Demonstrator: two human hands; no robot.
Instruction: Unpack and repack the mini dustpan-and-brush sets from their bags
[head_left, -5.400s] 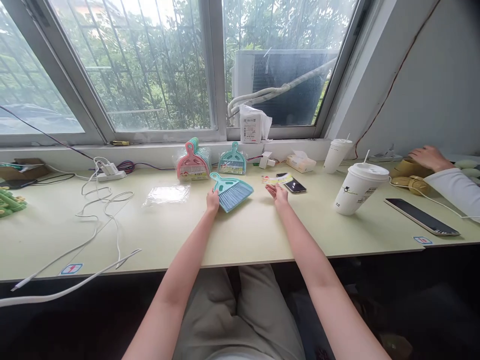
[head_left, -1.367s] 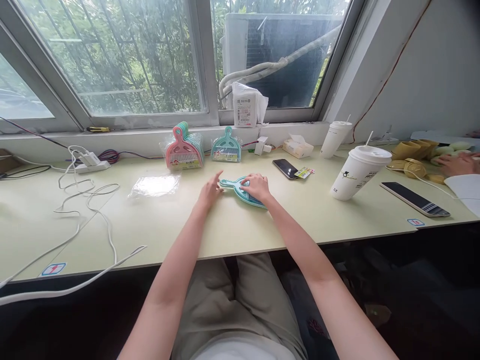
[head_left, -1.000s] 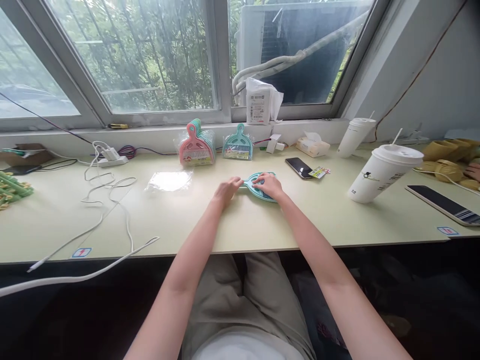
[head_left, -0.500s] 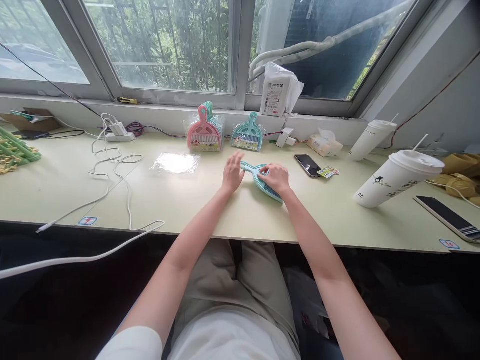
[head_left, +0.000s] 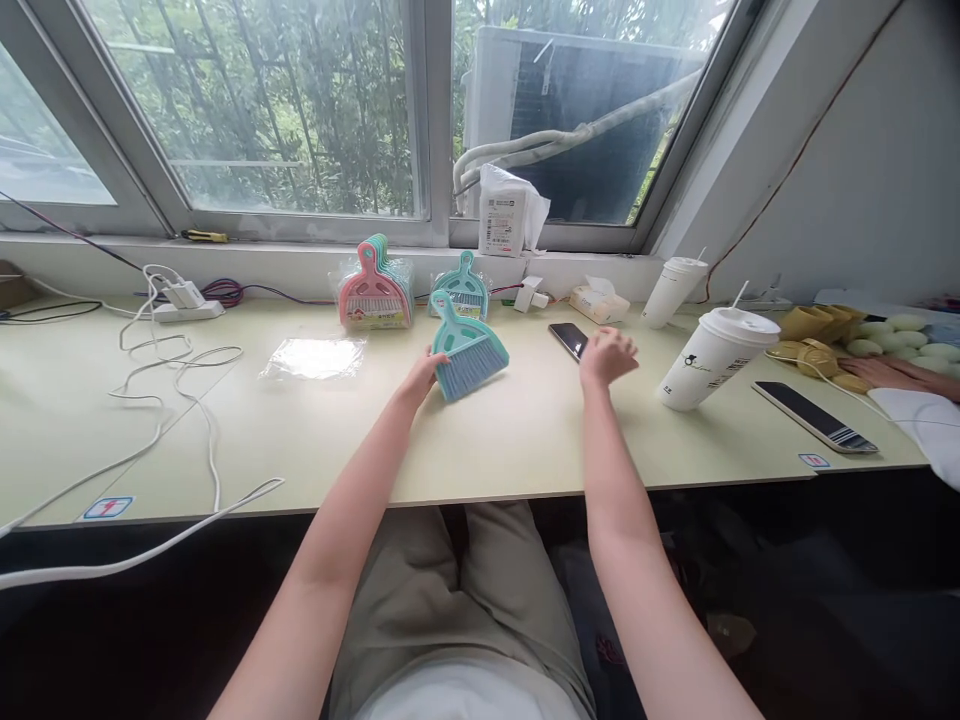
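My left hand [head_left: 422, 374] pinches the lower left corner of a small teal brush-and-dustpan set [head_left: 468, 352] and holds it tilted up off the pale green desk [head_left: 510, 440], handle pointing away from me. My right hand [head_left: 607, 355] reaches to the right with its fingers curled down on the desk, just beside a black phone [head_left: 567, 339]. What lies under those fingers is hidden. A clear plastic bag [head_left: 313, 357] lies flat to the left of my left hand.
Packed pink and teal sets [head_left: 373, 295] and one teal set [head_left: 460, 290] lean against the sill. Two white cups [head_left: 712, 358] [head_left: 671, 292], a tissue box [head_left: 598, 300] and a second phone [head_left: 814, 415] stand to the right, where another person's hand [head_left: 896, 373] rests. White cables [head_left: 172, 360] trail on the left.
My right hand let go of the teal set and moved right, past the phone. My left hand took the set by its edge and tipped it upright.
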